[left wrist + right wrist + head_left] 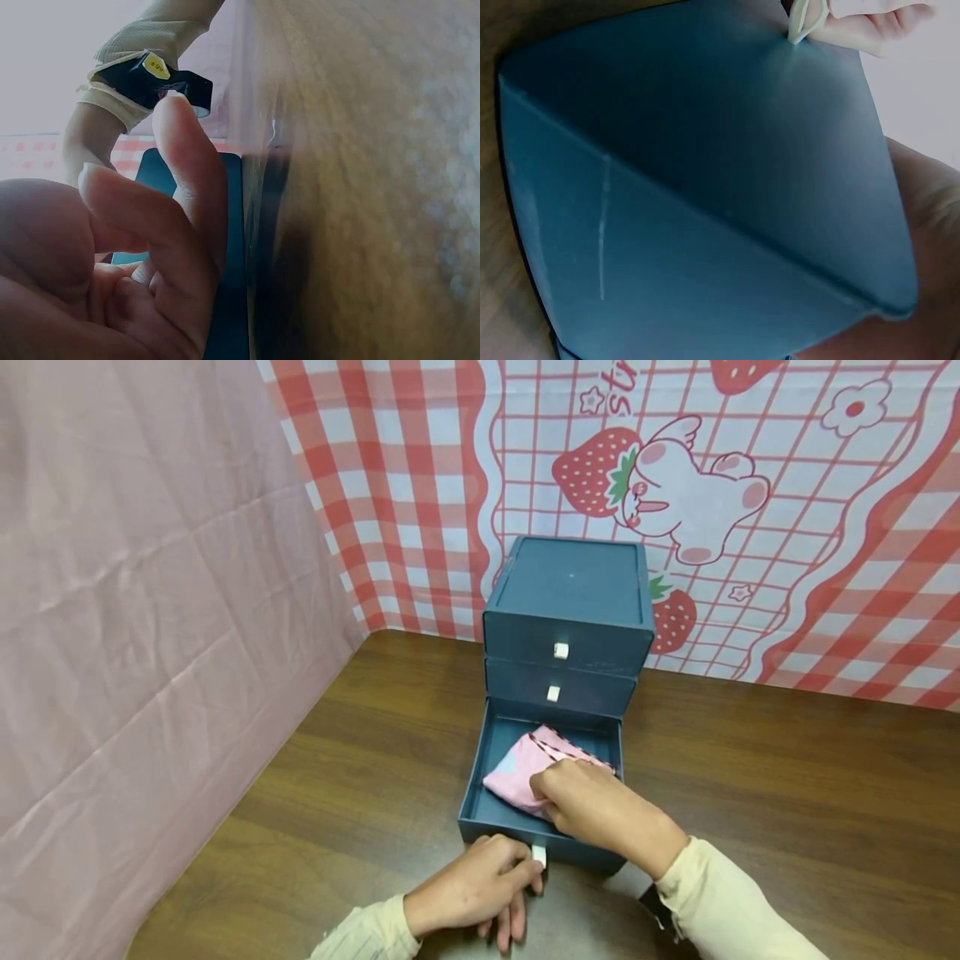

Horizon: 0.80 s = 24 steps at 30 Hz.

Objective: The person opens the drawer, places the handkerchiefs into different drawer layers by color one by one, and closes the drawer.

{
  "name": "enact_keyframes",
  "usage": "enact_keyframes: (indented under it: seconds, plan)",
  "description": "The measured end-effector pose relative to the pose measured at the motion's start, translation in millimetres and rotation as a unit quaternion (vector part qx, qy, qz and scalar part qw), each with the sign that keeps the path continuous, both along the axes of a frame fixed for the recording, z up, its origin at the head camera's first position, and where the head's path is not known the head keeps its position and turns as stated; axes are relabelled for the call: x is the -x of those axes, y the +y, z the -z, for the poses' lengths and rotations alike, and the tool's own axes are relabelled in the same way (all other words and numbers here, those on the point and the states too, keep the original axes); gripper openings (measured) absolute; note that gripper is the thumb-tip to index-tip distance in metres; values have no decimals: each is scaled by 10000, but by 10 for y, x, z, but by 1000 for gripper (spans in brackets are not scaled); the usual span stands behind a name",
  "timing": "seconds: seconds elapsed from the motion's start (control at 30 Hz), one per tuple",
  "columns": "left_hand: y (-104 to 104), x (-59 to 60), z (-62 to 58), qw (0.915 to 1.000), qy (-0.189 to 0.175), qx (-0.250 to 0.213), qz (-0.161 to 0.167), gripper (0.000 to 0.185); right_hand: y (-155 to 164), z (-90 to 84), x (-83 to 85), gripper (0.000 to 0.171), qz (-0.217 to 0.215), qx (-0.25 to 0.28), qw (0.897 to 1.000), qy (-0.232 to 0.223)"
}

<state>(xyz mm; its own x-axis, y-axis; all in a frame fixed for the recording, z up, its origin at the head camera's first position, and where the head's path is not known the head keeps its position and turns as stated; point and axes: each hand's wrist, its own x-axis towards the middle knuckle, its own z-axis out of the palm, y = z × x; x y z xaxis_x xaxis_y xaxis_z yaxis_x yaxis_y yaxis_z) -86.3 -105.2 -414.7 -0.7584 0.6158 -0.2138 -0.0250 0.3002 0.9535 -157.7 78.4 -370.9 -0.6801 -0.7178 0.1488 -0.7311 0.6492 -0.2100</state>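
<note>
A blue three-drawer chest (570, 585) stands on a wooden table (787, 793). Its bottom drawer (477, 781) is pulled out and holds a folded pink cloth (516, 767). My right hand (551, 797) lies on the cloth inside the drawer, fingers curled round its near edge. My left hand (528, 868) rests on the table in front of the drawer and pinches the drawer's white pull tab (538, 856). In the left wrist view, curled fingers (169, 240) sit against the blue drawer front (232, 262). The right wrist view shows the drawer's blue inside (705, 187) and the tab (801, 26).
The upper two drawers (558, 672) are closed, each with a white tab. A red checked strawberry cloth (750, 485) hangs behind the chest and a pink sheet (150, 610) on the left. Wooden tabletop shows on both sides of the chest.
</note>
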Motion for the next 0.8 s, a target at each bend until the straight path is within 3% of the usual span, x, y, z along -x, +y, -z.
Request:
enact_keyframes:
  seconds: [0.2,0.4,0.6,0.8]
  plan:
    - [2,-1,8,10000,77,47,-3,27,82,-28,1,33,249,-327,9991,-136]
    - [0,-5,13,9998,179,102,-13,28,181,-113,12,25,566,-697,9940,-620]
    - [-7,-8,15,9998,188,76,-37,28,200,-137,71,26,82,-211,9960,-867]
    - [-4,-5,15,9998,197,74,-27,28,145,-120,72,27,-285,-171,9891,-1434]
